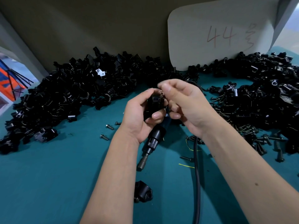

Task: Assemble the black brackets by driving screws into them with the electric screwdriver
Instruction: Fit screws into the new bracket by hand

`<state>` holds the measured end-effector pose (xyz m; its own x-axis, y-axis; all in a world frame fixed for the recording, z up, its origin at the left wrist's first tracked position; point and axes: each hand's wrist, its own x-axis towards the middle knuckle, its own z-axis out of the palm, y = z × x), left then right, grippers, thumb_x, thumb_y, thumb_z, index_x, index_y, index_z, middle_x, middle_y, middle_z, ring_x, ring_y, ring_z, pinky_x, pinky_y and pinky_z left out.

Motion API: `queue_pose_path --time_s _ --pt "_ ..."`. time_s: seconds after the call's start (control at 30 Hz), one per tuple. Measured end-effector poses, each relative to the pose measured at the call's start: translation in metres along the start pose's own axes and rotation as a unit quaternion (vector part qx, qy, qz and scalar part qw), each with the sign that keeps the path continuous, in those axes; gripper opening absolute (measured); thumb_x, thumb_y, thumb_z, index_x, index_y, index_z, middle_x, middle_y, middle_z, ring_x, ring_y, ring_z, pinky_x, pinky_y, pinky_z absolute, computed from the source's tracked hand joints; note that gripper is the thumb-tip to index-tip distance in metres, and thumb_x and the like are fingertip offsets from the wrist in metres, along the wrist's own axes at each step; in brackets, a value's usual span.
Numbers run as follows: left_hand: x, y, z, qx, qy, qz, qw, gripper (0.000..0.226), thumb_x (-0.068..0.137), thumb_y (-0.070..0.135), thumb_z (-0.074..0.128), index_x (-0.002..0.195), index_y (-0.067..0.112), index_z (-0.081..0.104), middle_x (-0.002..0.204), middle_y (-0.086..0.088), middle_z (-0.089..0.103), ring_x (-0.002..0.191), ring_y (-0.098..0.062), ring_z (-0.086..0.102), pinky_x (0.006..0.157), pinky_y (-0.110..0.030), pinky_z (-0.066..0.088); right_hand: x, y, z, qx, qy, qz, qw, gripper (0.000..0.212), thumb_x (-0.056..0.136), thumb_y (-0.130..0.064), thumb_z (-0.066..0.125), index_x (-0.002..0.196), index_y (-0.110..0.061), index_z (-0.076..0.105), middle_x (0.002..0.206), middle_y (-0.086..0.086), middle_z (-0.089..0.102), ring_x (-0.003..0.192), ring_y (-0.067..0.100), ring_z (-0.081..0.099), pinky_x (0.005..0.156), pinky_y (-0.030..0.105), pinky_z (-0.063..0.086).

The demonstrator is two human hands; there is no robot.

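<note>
Over the middle of the worktop (48,183): both my hands meet just above the teal surface.
Left grip: my left hand (139,113) curls round one black bracket (153,105), thumb across its near face, and holds it off the surface.
Right grip: my right hand (182,101) pinches a small screw (161,94) between thumb and forefinger, tip at the bracket's top edge; I can't make out whether it sits in the hole.
Step, as I read it: seating the screw by hand, ahead of driving it.
Electric screwdriver (152,143): lying flat under my wrists, bit end toward me, cord (196,175) trailing off to the near edge. Nobody holds it.
Stock: bracket heap (64,88) to the left, another heap (258,88) to the right, loose screws (252,131) scattered by the right one.
One more bracket (143,191): near the front edge with a screw showing at its side.
Risk one: a crooked start; driven like that, the thread could cross and jam.
Risk two: the pinch is tiny, so a slip could drop the screw among the loose ones.
Risk three: reaching for the driver, my forearm could snag the cord and drag the tool.
</note>
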<state>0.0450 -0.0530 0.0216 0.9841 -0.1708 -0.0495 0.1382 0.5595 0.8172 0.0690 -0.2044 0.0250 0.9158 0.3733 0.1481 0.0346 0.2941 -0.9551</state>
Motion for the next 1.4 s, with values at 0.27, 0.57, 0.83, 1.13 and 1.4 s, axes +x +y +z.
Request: queue_pose_path --time_s 0.27,0.57,0.83,1.13,1.4 --pt "0.002 -0.002 0.000 0.048 -0.008 0.018 0.999 0.036 0.102 0.035 0.047 0.088 0.011 0.070 0.074 -0.007 0.065 0.043 -0.009 0.038 0.037 -0.017 0.021 0.002 -0.003 0.004 -0.031 0.044 0.001 0.999 0.026 0.078 -0.026 0.085 0.072 -0.014 0.063 0.064 0.000 0.045 0.052 0.007 0.038 0.043 0.019 0.031" --pt "0.002 -0.004 0.000 0.089 0.018 0.034 0.995 0.049 0.105 0.052 0.045 0.094 0.012 0.072 0.074 -0.003 0.065 0.044 -0.007 0.037 0.047 -0.027 0.010 0.000 -0.005 0.011 -0.049 0.051 -0.018 0.997 0.015 0.089 -0.012 0.080 0.077 -0.012 0.070 0.065 0.000 0.053 0.052 0.004 0.043 0.044 0.021 0.032" --pt "-0.001 -0.004 0.004 -0.021 0.031 0.025 0.999 0.049 0.106 0.028 0.037 0.091 0.003 0.077 0.087 -0.015 0.067 0.059 -0.016 0.050 0.047 -0.019 0.040 0.002 -0.004 0.009 -0.028 0.114 -0.005 0.993 0.025 0.087 -0.014 0.083 0.072 -0.014 0.064 0.064 0.002 0.056 0.052 0.012 0.045 0.042 0.021 0.036" --pt "-0.004 -0.004 0.007 0.012 0.050 0.050 0.997 0.038 0.107 0.018 0.049 0.088 0.009 0.081 0.086 -0.014 0.074 0.071 -0.018 0.069 0.064 -0.021 0.057 0.002 -0.005 0.003 -0.017 0.128 0.000 0.992 0.031 0.088 -0.015 0.082 0.069 -0.017 0.058 0.067 0.003 0.054 0.054 0.012 0.048 0.044 0.023 0.039" --pt "-0.008 -0.002 0.007 -0.036 0.048 0.033 0.998 0.015 0.105 0.014 0.051 0.116 0.006 0.058 0.105 -0.018 0.072 0.079 -0.024 0.072 0.072 -0.025 0.060 0.000 -0.012 -0.007 -0.032 0.068 -0.006 0.997 0.017 0.101 -0.017 0.066 0.092 -0.017 0.081 0.085 0.010 0.063 0.062 0.010 0.056 0.048 0.023 0.042"
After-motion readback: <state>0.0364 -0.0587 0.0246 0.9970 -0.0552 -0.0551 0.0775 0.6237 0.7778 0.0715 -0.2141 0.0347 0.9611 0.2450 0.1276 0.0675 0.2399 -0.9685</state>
